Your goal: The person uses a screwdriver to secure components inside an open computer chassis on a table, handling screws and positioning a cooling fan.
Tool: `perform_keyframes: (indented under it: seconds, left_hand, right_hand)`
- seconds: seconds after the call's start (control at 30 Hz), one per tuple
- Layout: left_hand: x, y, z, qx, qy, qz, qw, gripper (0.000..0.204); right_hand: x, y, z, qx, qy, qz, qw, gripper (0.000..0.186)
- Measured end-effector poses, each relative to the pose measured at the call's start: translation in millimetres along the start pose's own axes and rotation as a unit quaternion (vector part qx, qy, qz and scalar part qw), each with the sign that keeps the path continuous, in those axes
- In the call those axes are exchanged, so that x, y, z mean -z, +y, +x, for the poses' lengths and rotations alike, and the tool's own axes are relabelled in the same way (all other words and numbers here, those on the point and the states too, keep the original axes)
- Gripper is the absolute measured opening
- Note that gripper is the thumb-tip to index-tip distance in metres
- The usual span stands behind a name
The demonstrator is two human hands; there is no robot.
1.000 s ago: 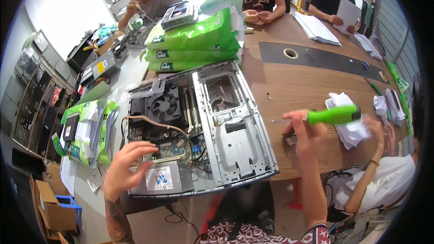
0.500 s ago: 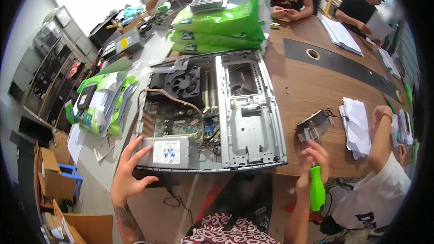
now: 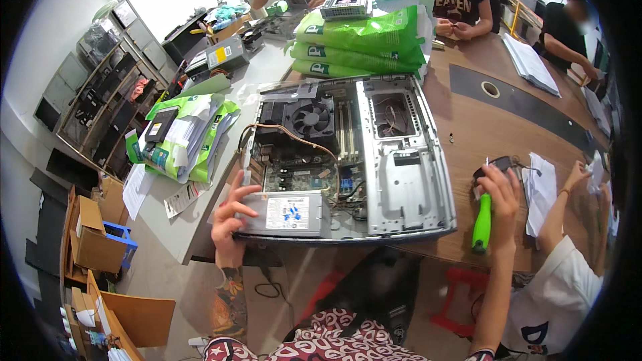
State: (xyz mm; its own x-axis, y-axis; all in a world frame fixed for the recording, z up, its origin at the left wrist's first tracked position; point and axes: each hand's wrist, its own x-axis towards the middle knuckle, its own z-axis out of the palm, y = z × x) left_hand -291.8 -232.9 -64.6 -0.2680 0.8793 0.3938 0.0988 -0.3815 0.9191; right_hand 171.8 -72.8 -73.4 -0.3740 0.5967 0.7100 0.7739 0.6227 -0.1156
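Observation:
An opened desktop computer case (image 3: 408, 190) lies flat at the table's near edge, its fan (image 3: 311, 119) and circuit board exposed. At its near left corner sits a grey metal power supply (image 3: 317, 217) with a white label. My left hand (image 3: 229, 224) grips the left end of this unit, fingers curled over its top edge. Right of the case, my right hand (image 3: 501, 194) holds a screwdriver by its green handle (image 3: 481, 224), handle end downward. The shaft is hidden. Beyond those fingers is a small dark part (image 3: 496, 166) with a cable, partly covered by the hand.
Green plastic packs (image 3: 361, 37) are stacked behind the case, with a metal drive (image 3: 344, 3) on top. More green packs and papers (image 3: 190, 134) lie left. White papers (image 3: 540, 190) and a co-worker's arm (image 3: 562, 207) are close on the right. Other people sit across the table.
The view has shifted, so the scene sits farther right. My left hand has closed onto the power supply's end. My right hand has moved forward with the screwdriver, over the small dark part.

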Motion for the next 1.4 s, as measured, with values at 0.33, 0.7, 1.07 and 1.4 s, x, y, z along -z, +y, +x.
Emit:
perform_keyframes:
  seconds: [0.33,0.7,1.07,1.4]
  left_hand:
    - [-92.0,17.3,-50.3,-0.027,0.039,0.107,0.993,0.026]
    - [-90.8,51.8,-52.1,-0.07,-0.003,0.267,0.961,0.029]
    - [-18.7,-3.5,199.8,-0.059,-0.254,0.503,0.824,0.066]
    - [-16.6,1.3,185.6,0.031,-0.266,0.592,0.761,0.051]
  right_hand:
    - [-15.6,84.6,26.7,-0.098,0.029,0.071,0.992,0.015]
    - [28.4,-78.2,-29.4,-0.221,0.149,0.132,0.955,0.027]
    - [-11.8,-151.0,-15.8,-0.207,0.145,0.245,0.936,0.017]
    - [-11.2,-151.6,-18.3,-0.185,0.08,0.18,0.963,0.012]
